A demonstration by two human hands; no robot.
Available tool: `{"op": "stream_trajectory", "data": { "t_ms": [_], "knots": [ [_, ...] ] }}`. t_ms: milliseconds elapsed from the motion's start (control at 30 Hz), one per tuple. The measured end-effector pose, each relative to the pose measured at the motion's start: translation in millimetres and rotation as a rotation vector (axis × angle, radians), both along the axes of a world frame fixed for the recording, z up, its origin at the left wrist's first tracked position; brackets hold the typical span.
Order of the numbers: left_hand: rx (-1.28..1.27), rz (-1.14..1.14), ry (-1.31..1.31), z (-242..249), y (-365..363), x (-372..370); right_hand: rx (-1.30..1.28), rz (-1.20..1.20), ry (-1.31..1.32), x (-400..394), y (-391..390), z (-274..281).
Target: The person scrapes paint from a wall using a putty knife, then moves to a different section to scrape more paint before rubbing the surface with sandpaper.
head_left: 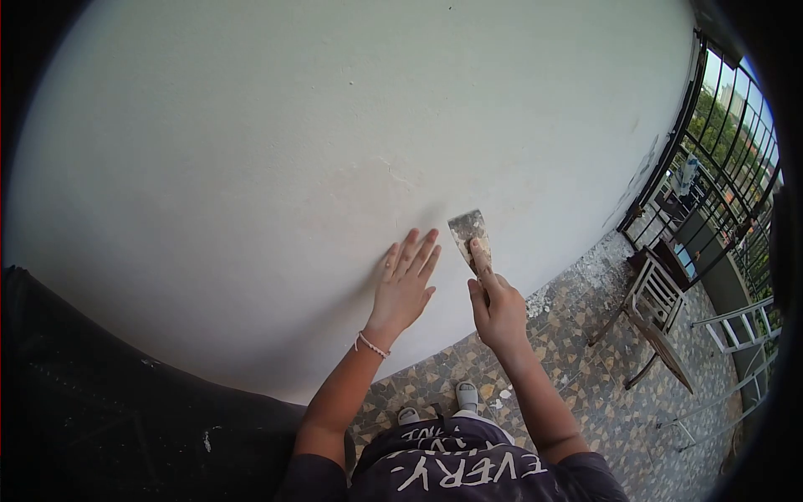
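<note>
My right hand point(499, 311) is closed round the handle of a putty knife point(468, 233), its index finger stretched along the base of the blade. The blade is wide, grey and smeared with white residue, and it points up in front of the white wall point(251, 151). To the left, my left hand point(405, 284) has its fingers stretched out, the fingertips right at the wall surface, with a beaded bracelet point(372, 345) on the wrist. Just above the hands, the wall has a rough patch point(368, 188) with a small crack in the paint.
White flakes point(598, 263) litter the patterned tile floor point(577, 368) along the wall's foot. A wooden chair point(657, 293) stands at right, near a metal ladder point(744, 326) and a black barred gate point(719, 125). A dark covering point(109, 402) lies at lower left.
</note>
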State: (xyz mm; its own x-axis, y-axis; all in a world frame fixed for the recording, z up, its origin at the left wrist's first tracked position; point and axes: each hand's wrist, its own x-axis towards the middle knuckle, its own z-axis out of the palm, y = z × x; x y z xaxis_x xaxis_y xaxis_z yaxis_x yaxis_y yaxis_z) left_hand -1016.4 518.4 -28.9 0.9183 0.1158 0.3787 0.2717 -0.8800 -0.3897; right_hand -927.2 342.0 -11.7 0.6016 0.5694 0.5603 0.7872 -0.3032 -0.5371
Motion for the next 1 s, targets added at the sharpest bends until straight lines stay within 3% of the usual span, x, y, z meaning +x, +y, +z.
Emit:
{"op": "stream_trajectory", "data": {
  "t_ms": [67,133,167,267,400,467,533,633,733,833,933,1000],
  "knots": [
    [-0.359,-0.303,0.342,-58.4,3.6,11.6,0.054,0.032,-0.066,-3.8,3.9,17.7],
    [-0.799,-0.125,0.754,-31.5,-19.9,8.1,0.029,0.072,-0.122,-14.4,13.0,42.6],
    [-0.806,-0.205,0.554,-65.5,-14.6,11.6,-0.047,0.113,-0.132,-22.7,18.8,56.9],
    [-0.748,-0.458,-0.056,-74.0,-7.3,10.5,-0.093,0.192,-0.315,-39.7,49.4,75.6],
    [-0.764,-0.513,-0.239,-13.6,5.8,-6.9,-0.062,0.144,-0.423,-49.7,86.3,75.7],
    [-0.804,-0.331,-0.106,29.2,12.5,-23.0,-0.076,0.171,-0.382,-45.3,95.8,67.6],
    [-0.856,0.053,0.257,81.2,13.7,-46.5,-0.109,0.243,-0.318,-28.6,92.3,51.3],
    [-1.102,0.219,0.225,110.2,27.4,-84.5,-0.156,0.209,-0.353,-9.9,85.4,24.1],
    [-1.137,0.210,0.178,134.9,35.1,-107.0,-0.202,0.199,-0.340,6.0,76.7,-4.8],
    [-0.878,-0.159,-0.446,130.8,35.2,-105.0,-0.292,0.197,-0.281,12.3,61.2,-29.0],
    [-0.082,-0.463,-0.859,109.9,58.6,-78.8,-0.422,0.184,-0.177,18.1,40.1,-49.3],
    [0.235,-0.247,-0.899,107.0,61.2,-55.3,-0.489,0.177,-0.073,22.8,24.2,-67.8]
  ]
}}
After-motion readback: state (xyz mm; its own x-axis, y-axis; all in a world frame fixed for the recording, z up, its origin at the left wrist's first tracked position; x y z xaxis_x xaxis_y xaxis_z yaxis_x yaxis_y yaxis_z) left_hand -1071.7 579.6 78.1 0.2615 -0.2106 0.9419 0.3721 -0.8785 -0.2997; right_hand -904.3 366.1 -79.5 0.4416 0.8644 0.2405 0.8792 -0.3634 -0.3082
